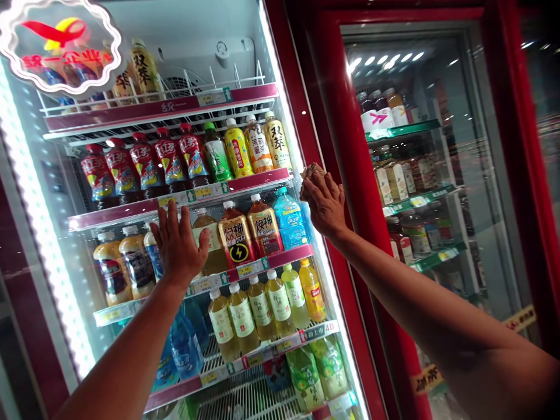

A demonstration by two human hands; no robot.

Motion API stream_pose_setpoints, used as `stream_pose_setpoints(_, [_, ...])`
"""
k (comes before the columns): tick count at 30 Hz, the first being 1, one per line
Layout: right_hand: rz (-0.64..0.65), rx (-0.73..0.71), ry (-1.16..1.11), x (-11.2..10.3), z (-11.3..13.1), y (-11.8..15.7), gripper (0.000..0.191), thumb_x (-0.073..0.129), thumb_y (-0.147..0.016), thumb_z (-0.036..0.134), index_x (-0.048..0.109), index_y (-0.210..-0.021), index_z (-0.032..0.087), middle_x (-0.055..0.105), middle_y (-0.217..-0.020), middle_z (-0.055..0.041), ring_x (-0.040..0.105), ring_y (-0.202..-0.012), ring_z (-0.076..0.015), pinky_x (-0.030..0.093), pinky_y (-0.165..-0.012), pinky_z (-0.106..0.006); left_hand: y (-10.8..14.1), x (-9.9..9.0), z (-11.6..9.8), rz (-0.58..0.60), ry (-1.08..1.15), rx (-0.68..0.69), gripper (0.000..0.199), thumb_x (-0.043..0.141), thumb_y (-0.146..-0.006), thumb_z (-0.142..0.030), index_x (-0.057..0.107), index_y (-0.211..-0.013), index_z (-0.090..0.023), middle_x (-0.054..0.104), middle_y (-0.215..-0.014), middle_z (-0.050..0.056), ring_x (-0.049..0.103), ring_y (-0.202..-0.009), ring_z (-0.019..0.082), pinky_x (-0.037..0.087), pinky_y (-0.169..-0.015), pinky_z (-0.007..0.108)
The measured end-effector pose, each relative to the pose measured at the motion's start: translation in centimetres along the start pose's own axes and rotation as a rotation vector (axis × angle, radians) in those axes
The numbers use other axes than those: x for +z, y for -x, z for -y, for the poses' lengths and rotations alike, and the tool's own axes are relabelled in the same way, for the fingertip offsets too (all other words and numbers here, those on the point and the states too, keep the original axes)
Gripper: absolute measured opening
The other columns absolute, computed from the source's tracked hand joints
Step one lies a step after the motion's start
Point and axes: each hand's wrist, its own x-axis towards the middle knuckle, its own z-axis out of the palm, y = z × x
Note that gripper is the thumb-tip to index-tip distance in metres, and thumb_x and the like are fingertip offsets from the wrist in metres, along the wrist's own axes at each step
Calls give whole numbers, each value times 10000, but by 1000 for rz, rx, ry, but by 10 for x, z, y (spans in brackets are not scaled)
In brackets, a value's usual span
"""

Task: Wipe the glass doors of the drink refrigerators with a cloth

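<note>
My left hand [180, 245] is raised, palm forward and fingers stretched, in front of the middle shelves of a lit drinks cooler. It looks laid flat on the glass, though the contact is hard to make out. My right hand [324, 201] presses a crumpled brownish cloth [313, 171] against the right edge of the door, beside the light strip. Dark-labelled bottles [236, 233] and a blue bottle [290, 219] stand behind the door between my hands. The cloth is mostly hidden under my right palm.
Rows of bottles with red caps [145, 160] and pale tea bottles [242, 318] fill shelves fronted by price strips [258, 263]. A white-rimmed round sign [59, 49] sits at the upper left. On the right, a red frame [350, 146] surrounds a second stocked cooler.
</note>
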Motion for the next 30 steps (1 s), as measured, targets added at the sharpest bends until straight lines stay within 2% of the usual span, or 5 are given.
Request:
stream_pose_setpoints(7, [132,-270,-5,0,17,16,474,417,-1043,364,490,-1510,397,408,-1639,79,251,-1572,-219,192,-1287,-527,11,8,-8,22,-43,8,944,474,-959,-620,83,-1655,-115,17,-1720,216,-70,-1593,390,-25,-1249,664])
stream_pose_setpoints(14, [-77,54,-37,15,24,3,491,376,-1044,385,466,-1527,401,380,-1655,50,249,-1567,-320,169,-1244,-663,15,9,-9,23,-34,16,905,458,-966,-627,70,-1663,-200,-46,-1734,142,-83,-1591,391,-14,-1247,683])
stream_pose_setpoints(21, [109,-209,15,10,48,26,501,395,-1044,380,433,-1542,421,401,-1645,75,247,-1573,-226,174,-1287,-543,17,11,-7,15,-19,47,867,492,-971,-591,79,-1663,-270,-108,-1734,76,-96,-1589,395,-13,-1246,696])
stream_pose_setpoints(25, [2,-10,7,15,47,9,523,380,-1041,399,403,-1564,400,366,-1667,35,234,-1576,-287,203,-1247,-627,18,10,-8,31,4,32,846,513,-964,-587,151,-1657,-265,-114,-1733,64,-103,-1588,393,-19,-1255,683])
stream_pose_setpoints(30, [-51,24,-15,35,96,11,550,378,-1040,355,352,-1585,423,362,-1667,38,196,-1586,-303,158,-1242,-675,18,9,-10,34,21,27,831,527,-963,-578,178,-1653,-274,-122,-1731,61,-95,-1585,410,1,-1250,701])
